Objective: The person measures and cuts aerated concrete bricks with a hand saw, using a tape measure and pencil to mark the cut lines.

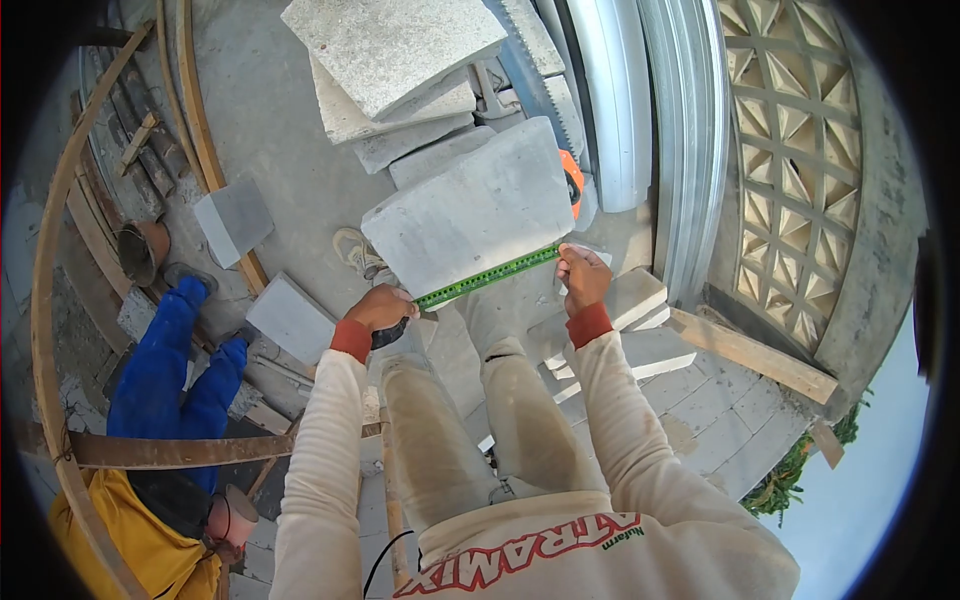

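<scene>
A green tape measure (488,277) is stretched out along the near edge of a grey concrete block (470,205). My left hand (382,306) is closed on the tape at the block's left corner, with a dark rounded part, perhaps the tape's case, showing under the palm. At the right corner, my right hand (582,274) pinches the other end of the tape between thumb and fingers. Just beyond the block's right side shows the orange handle (571,182) of a handsaw, whose toothed blade (528,72) runs away behind it.
Rough slabs (395,50) are stacked behind the block. More blocks (625,325) lie at my right, near a wooden plank (755,355). Long metal sheets (685,130) stand before a patterned wall (795,150). At left, another person in blue trousers (155,380) is beside curved wooden strips (50,290).
</scene>
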The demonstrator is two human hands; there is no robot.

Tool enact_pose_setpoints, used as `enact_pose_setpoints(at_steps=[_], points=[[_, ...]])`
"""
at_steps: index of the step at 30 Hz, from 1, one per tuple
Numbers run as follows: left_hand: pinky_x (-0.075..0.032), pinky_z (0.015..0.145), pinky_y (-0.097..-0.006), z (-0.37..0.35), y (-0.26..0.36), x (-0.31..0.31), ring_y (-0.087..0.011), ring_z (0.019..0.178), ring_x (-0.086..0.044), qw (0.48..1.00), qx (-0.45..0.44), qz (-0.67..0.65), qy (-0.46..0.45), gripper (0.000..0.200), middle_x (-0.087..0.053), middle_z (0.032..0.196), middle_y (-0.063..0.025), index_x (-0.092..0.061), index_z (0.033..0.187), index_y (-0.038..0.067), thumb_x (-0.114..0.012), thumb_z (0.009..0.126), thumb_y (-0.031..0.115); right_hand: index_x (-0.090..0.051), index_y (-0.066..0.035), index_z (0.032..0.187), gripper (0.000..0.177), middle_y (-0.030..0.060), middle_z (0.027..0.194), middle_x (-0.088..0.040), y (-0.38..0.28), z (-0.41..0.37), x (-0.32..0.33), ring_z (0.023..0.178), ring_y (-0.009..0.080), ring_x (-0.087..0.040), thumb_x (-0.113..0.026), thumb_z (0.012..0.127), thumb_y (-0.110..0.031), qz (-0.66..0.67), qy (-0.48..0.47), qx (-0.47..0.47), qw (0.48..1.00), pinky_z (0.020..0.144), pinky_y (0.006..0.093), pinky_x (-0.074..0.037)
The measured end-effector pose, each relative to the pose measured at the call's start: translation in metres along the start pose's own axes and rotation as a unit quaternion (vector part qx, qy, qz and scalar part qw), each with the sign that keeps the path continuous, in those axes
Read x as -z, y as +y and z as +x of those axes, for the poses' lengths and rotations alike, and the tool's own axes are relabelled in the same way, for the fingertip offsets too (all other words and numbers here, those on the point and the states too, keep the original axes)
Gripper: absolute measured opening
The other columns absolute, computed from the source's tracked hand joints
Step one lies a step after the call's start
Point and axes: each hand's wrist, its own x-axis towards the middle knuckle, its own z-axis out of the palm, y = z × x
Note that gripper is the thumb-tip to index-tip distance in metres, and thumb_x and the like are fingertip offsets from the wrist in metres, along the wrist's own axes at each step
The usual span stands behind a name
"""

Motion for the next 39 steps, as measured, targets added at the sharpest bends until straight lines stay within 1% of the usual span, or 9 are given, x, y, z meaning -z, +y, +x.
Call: enact_pose_setpoints(at_steps=[5, 8, 11, 19, 22, 28, 31, 34, 39], points=[[-0.049, 0.082, -0.0312, 0.006, -0.013, 0.005, -0.0198, 0.087, -0.066, 1.0, -0.019, 0.0, -0.017, 0.019, -0.076, 0.088, -0.0075, -0.079, 0.092, 0.005, -0.072, 0.082, 0.021, -0.07, 0.004, 0.094, 0.01, 0.0059, 0.078, -0.069, -0.012, -0.004, -0.019, 0.06, 0.0088, -0.058, -0.075, 0.087, -0.001, 0.009, 0.001, 0.027, 1.0, 0.054, 0.0219, -0.047], [-0.05, 0.078, -0.0299, -0.012, -0.003, 0.015, -0.0166, 0.078, -0.065, 1.0, -0.025, -0.019, -0.001, 0.017, -0.073, 0.085, -0.0074, -0.075, 0.093, -0.003, -0.067, 0.089, 0.012, -0.07, 0.004, 0.093, 0.01, 0.0063, 0.078, -0.069, -0.023, -0.003, -0.041, 0.061, 0.0087, -0.059, -0.075, 0.087, 0.0, -0.008, -0.013, 0.04, 0.999, 0.054, 0.0215, -0.046], [-0.049, 0.079, -0.0298, -0.031, 0.013, 0.035, -0.0166, 0.079, -0.065, 0.999, -0.034, 0.016, 0.027, 0.018, -0.073, 0.086, -0.007, -0.075, 0.094, -0.002, -0.067, 0.089, 0.013, -0.07, 0.004, 0.095, 0.012, 0.0059, 0.079, -0.069, -0.026, 0.004, -0.059, 0.063, 0.0086, -0.059, -0.076, 0.086, -0.001, -0.013, -0.061, 0.067, 0.996, 0.055, 0.0212, -0.047], [-0.05, 0.081, -0.0308, -0.028, 0.038, 0.09, -0.0184, 0.083, -0.066, 0.996, -0.057, 0.028, 0.057, 0.021, -0.075, 0.093, -0.0092, -0.076, 0.099, -0.002, -0.068, 0.089, 0.014, -0.071, 0.002, 0.1, 0.015, 0.0023, 0.082, -0.069, -0.051, 0.005, -0.113, 0.064, 0.0069, -0.06, -0.076, 0.087, -0.004, 0.021, -0.05, 0.071, 0.996, 0.058, 0.0195, -0.049], [-0.047, 0.09, -0.0351, -0.025, 0.048, 0.103, -0.0276, 0.095, -0.065, 0.992, -0.057, 0.099, 0.061, 0.023, -0.075, 0.097, -0.0112, -0.08, 0.093, 0.009, -0.068, 0.084, 0.027, -0.071, 0.001, 0.1, 0.014, 0.002, 0.083, -0.069, -0.055, 0.012, -0.117, 0.065, 0.0065, -0.06, -0.076, 0.087, -0.003, 0.025, -0.054, 0.08, 0.995, 0.058, 0.0193, -0.049], [-0.047, 0.09, -0.0345, -0.009, 0.043, 0.109, -0.0274, 0.095, -0.065, 0.995, -0.078, 0.044, 0.031, 0.022, -0.075, 0.096, -0.0116, -0.08, 0.093, 0.01, -0.067, 0.086, 0.026, -0.071, 0.002, 0.098, 0.013, 0.0027, 0.084, -0.07, -0.063, 0.014, -0.124, 0.066, 0.0069, -0.06, -0.076, 0.087, -0.003, 0.035, -0.055, 0.088, 0.994, 0.059, 0.0194, -0.05], [-0.047, 0.089, -0.0342, -0.013, 0.045, 0.109, -0.028, 0.096, -0.064, 0.994, -0.086, 0.056, 0.039, 0.023, -0.074, 0.097, -0.0129, -0.079, 0.094, 0.009, -0.067, 0.086, 0.027, -0.071, 0.002, 0.098, 0.012, 0.0031, 0.083, -0.07, -0.062, 0.018, -0.125, 0.065, 0.0071, -0.06, -0.075, 0.087, -0.002, 0.041, -0.063, 0.091, 0.993, 0.058, 0.0193, -0.049], [-0.048, 0.087, -0.0297, -0.021, 0.057, 0.106, -0.0198, 0.088, -0.066, 0.994, -0.063, 0.062, 0.059, 0.026, -0.076, 0.094, -0.0108, -0.077, 0.102, -0.003, -0.072, 0.086, 0.017, -0.071, 0.002, 0.097, 0.012, 0.0034, 0.082, -0.07, -0.059, 0.022, -0.125, 0.064, 0.0073, -0.06, -0.075, 0.087, -0.002, 0.049, -0.067, 0.094, 0.992, 0.057, 0.019, -0.049], [-0.048, 0.088, -0.03, -0.026, 0.062, 0.105, -0.0214, 0.09, -0.066, 0.992, -0.06, 0.088, 0.072, 0.029, -0.077, 0.097, -0.0129, -0.078, 0.105, 0.0, -0.073, 0.085, 0.02, -0.071, 0.003, 0.098, 0.013, 0.0034, 0.081, -0.069, -0.058, 0.025, -0.125, 0.063, 0.0074, -0.06, -0.075, 0.087, -0.002, 0.048, -0.067, 0.09, 0.993, 0.056, 0.0186, -0.048]])
